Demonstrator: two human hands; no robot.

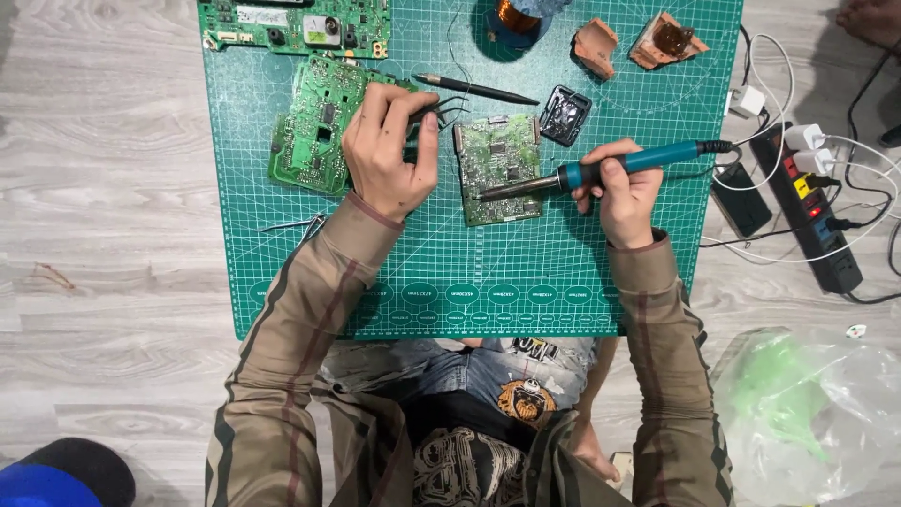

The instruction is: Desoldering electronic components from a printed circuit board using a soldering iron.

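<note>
Head view: frame centre, green cutting mat [563,272].
Right hand [624,192]: fingers clamped on soldering iron [601,169]; long axis runs right-to-left, tip over small circuit board [497,169].
Left hand [385,150]: fingers pinched on thin wires [450,105], upper left of board.
Nearer: right hand.

Cutting mat [282,263] on floor, before seated person. Small circuit board [497,169] mid-mat; larger board [305,141] to its left, under left hand [385,155]. Third board [296,23] along far edge. Right hand [624,192] right of small board, soldering iron [601,169] tip on it. Power strip [817,211] off mat, right. Plastic bag [812,408] near right
</note>
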